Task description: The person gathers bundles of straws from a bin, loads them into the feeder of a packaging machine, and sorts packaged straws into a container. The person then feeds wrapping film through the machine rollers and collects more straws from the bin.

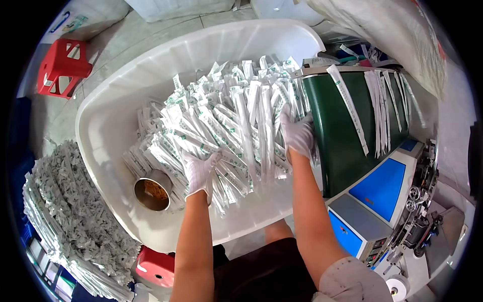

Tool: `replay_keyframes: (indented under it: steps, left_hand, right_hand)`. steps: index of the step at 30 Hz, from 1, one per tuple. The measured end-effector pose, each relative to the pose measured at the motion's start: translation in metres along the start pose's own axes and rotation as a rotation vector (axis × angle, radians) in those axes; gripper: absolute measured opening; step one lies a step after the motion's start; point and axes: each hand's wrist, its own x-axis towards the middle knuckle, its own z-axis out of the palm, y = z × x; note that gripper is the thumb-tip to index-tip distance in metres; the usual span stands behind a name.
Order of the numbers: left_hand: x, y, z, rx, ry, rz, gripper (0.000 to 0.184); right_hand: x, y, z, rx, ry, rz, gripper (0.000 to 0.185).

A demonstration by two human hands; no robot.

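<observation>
A heap of long, narrow white paper-wrapped packets (206, 116) with green print fills much of a large white tub (115, 80). My left hand (199, 171), in a white glove, rests on the near side of the heap, thumb spread away from the fingers; some fingertips are hidden among packets. My right hand (298, 132), also gloved, lies against the heap's right side with its fingers apart, beside the end of a green conveyor belt (337, 126). Neither hand visibly grips a packet. Several loose packets (380, 108) lie on the belt.
A metal cup (152, 191) holding orange-brown things sits in the tub's left end. Bundled packets (75, 221) are stacked outside, left. Red stools (64, 68) stand nearby. A machine with blue panels (377, 189) adjoins the belt, with exposed mechanisms (417, 221) at right.
</observation>
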Motion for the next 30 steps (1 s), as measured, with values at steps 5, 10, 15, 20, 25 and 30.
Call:
replay_keyframes:
  steps: [5, 10, 15, 20, 25, 30]
  left_hand:
    - [-0.004, -0.001, -0.006, 0.003, -0.008, 0.166, 0.095]
    - [0.023, -0.032, -0.005, -0.214, 0.005, 0.164, 0.099]
    - [-0.002, -0.002, -0.010, 0.407, 0.202, 0.270, 0.120]
    - [-0.007, -0.003, 0.008, 0.597, 0.305, 0.295, 0.127]
    - [0.003, -0.012, 0.004, 0.705, 0.307, 0.286, 0.119]
    - [-0.029, 0.000, -0.010, 0.462, 0.322, 0.349, 0.116]
  right_hand:
    - [-0.013, 0.005, -0.002, -0.048, -0.060, -0.118, 0.102]
    - [-0.093, -0.015, 0.009, -0.293, -0.032, -0.481, 0.095]
    - [-0.128, -0.011, 0.050, -0.436, 0.033, -0.624, 0.097]
    - [-0.079, -0.004, 0.011, 0.129, 0.072, -0.368, 0.100]
    - [-0.026, -0.018, 0.016, -0.208, -0.170, -0.215, 0.100]
    - [-0.125, -0.026, 0.036, -0.574, -0.031, -0.691, 0.095]
